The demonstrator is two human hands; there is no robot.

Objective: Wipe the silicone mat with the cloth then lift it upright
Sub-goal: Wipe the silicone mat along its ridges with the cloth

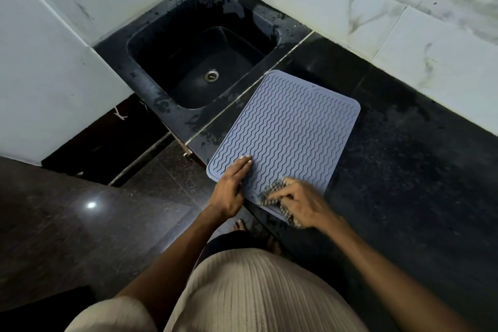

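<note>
Black counter (404, 170), mat (291, 127) flat, left hand (231, 188) pressing (fingers straight), right hand (299, 205) gripping cloth (272, 193)

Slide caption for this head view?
Left hand steadies flat silicone mat while right hand wipes with cloth.

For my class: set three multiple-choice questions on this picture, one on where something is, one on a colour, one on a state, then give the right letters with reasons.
1. Where does the silicone mat lie?
A. inside the sink
B. on the counter right of the sink
C. on the floor

2. What colour is the sink?
A. black
B. white
C. red

3. How is the left hand?
A. fist in the air
B. flat on the mat, fingers straight
C. holding the tap

Answers: B, the mat lies flat on the dark counter; A, the basin is black; B, it presses the mat while the right hand grips the cloth.
</note>
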